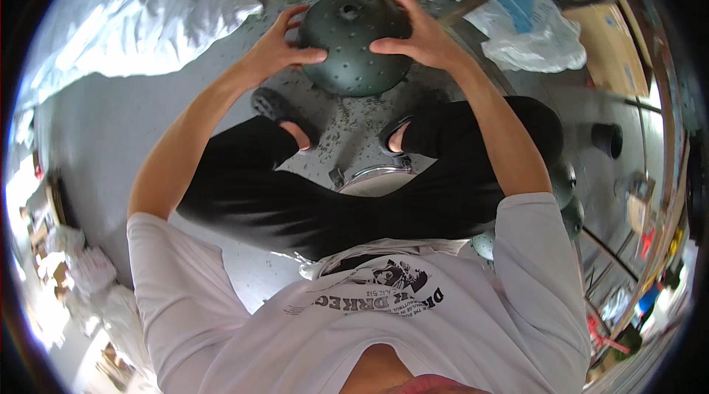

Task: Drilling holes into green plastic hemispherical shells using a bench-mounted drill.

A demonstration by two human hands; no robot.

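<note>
A dark green, dome-shaped round object (pixel 353 62) rests low in front of my feet, dotted with small round marks and with a hole near its top. I cannot tell exactly what kind of thing it is. My left hand (pixel 284 45) wraps round its left side, thumb lying on the front. Across from it, my right hand (pixel 417 31) grips the right side, fingers over the far edge and thumb on the near face. The underside of the object is hidden.
Dark crumbs lie scattered on the grey floor (pixel 347 135). A white sheet (pixel 148 17) hangs at the far left. Clear plastic bags (pixel 543 32) and a cardboard box (pixel 609 47) are at the far right. More green round objects (pixel 565 180) sit beside my right leg, near a black cup (pixel 607 140).
</note>
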